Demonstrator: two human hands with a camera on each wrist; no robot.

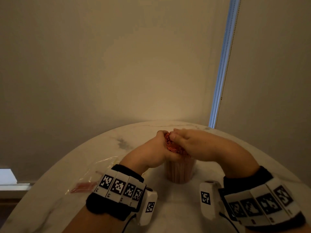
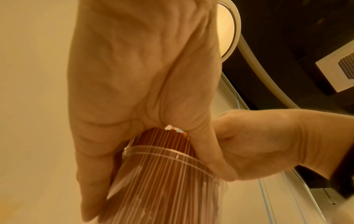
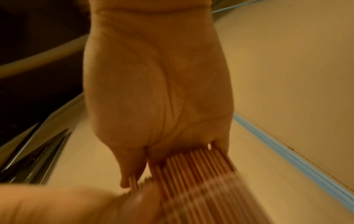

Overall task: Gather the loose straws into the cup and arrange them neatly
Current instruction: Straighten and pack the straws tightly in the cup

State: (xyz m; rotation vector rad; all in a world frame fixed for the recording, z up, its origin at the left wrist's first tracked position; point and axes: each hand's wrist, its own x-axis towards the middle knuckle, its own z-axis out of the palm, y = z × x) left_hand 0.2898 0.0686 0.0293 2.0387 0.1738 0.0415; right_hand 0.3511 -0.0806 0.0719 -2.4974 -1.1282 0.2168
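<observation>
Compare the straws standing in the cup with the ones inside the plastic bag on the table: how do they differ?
The straws in the clear cup stand upright as a thick bundle; those in the plastic bag lie flat, and far fewer show. The left hand and right hand grip the bundle's tops; nothing touches the bagged ones. Both look orange-red.
</observation>
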